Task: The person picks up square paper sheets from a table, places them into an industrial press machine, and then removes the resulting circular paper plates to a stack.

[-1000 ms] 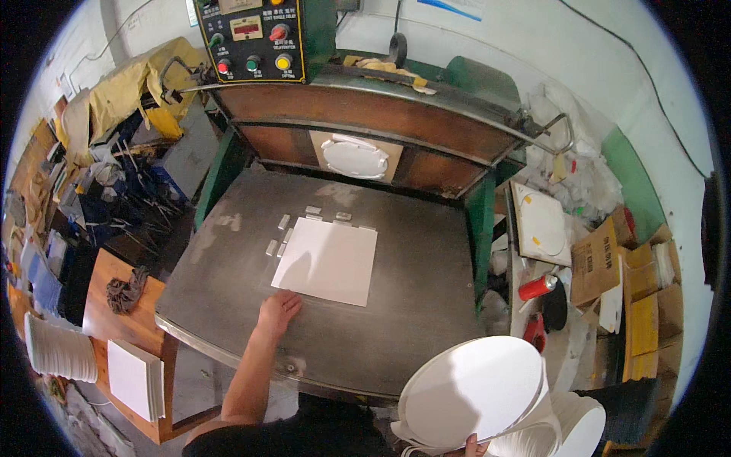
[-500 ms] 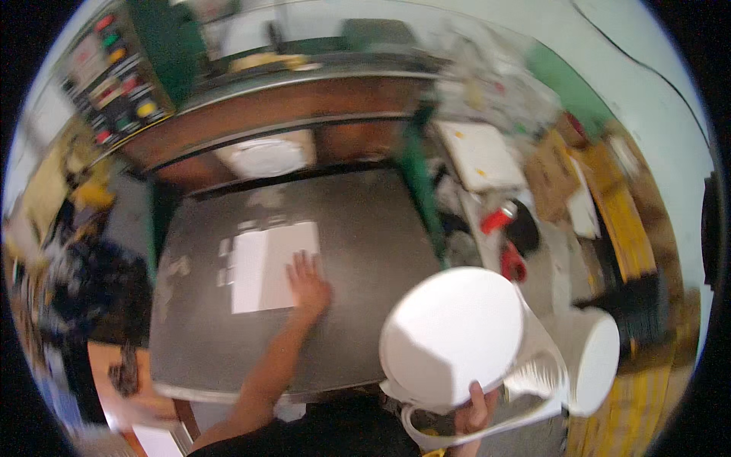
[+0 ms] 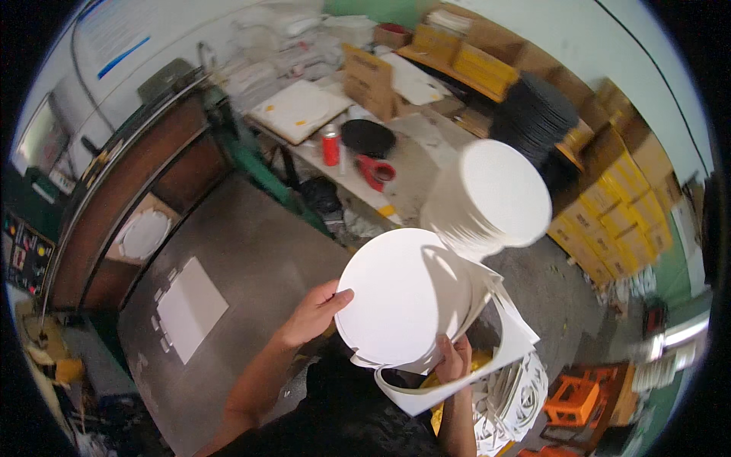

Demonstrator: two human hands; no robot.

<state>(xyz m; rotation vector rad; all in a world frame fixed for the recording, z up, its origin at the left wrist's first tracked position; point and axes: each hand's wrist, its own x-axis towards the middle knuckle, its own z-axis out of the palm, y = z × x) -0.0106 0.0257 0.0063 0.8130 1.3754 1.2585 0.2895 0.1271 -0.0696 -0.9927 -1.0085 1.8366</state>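
Observation:
My left hand [image 3: 312,316] pinches the left edge of a round white disc [image 3: 396,293] that looks like card or thin board. On the disc's lower right, my right hand [image 3: 454,359] is closed on its edge with the thumb on top. A white offcut sheet with a round hole [image 3: 506,335] hangs around and behind that hand, so how it is gripped is partly hidden. Just beyond the disc rises a tall stack of white discs [image 3: 506,190]. On the grey press bed [image 3: 251,228], to my left, lies a white rectangular sheet [image 3: 190,308] beside small blocks.
A bin heaped with white offcuts [image 3: 510,400] stands below my right arm. The side bench holds a red can [image 3: 330,146], a red tape dispenser [image 3: 375,173] and a black disc [image 3: 368,138]. Yellow-taped cartons [image 3: 617,228] and an orange stool [image 3: 579,400] are to the right.
The view has swung right. My left hand has left the sheet on the press bed and taken the disc's edge. The disc and offcut have come in front of me, by the stack.

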